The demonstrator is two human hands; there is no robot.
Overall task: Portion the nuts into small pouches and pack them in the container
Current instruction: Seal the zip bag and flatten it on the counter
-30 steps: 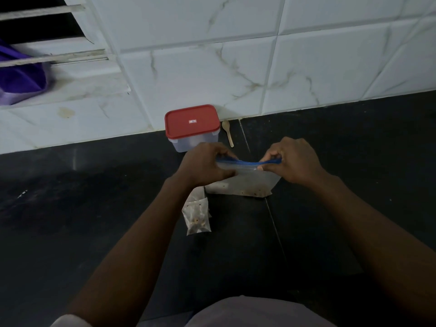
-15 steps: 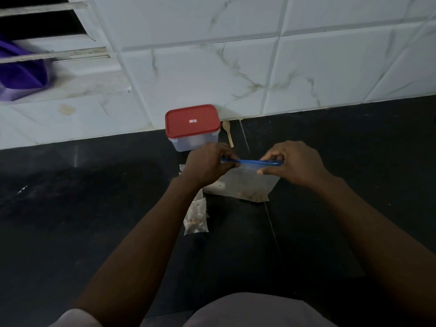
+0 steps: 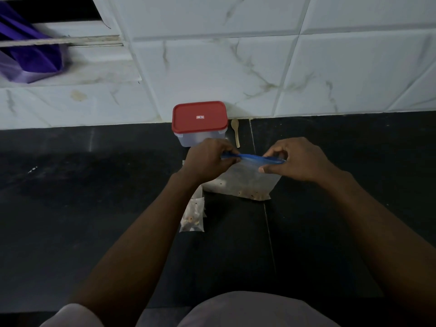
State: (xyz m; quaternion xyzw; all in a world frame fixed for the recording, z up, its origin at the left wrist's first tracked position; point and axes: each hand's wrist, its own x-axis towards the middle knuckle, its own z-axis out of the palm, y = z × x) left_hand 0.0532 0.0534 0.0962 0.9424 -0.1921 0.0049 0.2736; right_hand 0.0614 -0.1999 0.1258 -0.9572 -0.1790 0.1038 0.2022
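The big zip bag (image 3: pixel 243 182) of nuts is on the dark worktop (image 3: pixel 94 208) straight ahead of me. Its bottom edge rests there and its mouth is lifted between my two grips. My left grip (image 3: pixel 207 159) pinches one end of the blue zip strip (image 3: pixel 252 158) and my right grip (image 3: pixel 299 161) pinches the other, fingers curled onto it. I judge I am working the seal, but I cannot tell whether it is being opened or closed.

Only a few dark specks show low in the bag. It looks nearly emptied, though the cloudy plastic keeps me from being sure.

One filled small pouch (image 3: pixel 192 217) lies on the worktop just beside my left forearm. More plastic shows above it, perhaps a second pouch, mostly hidden by my wrist.

The container (image 3: pixel 199 120) stands behind my grips against the tiled wall with its red lid on. I reckon the pouch in view is yet to be packed. My left grip covers part of the container's lower wall, and I cannot make out whether anything is inside.

A small spoon (image 3: pixel 236 133) lies just to the right of the container. A purple cloth (image 3: pixel 30 57) on the ledge is cut off by the frame's edge.
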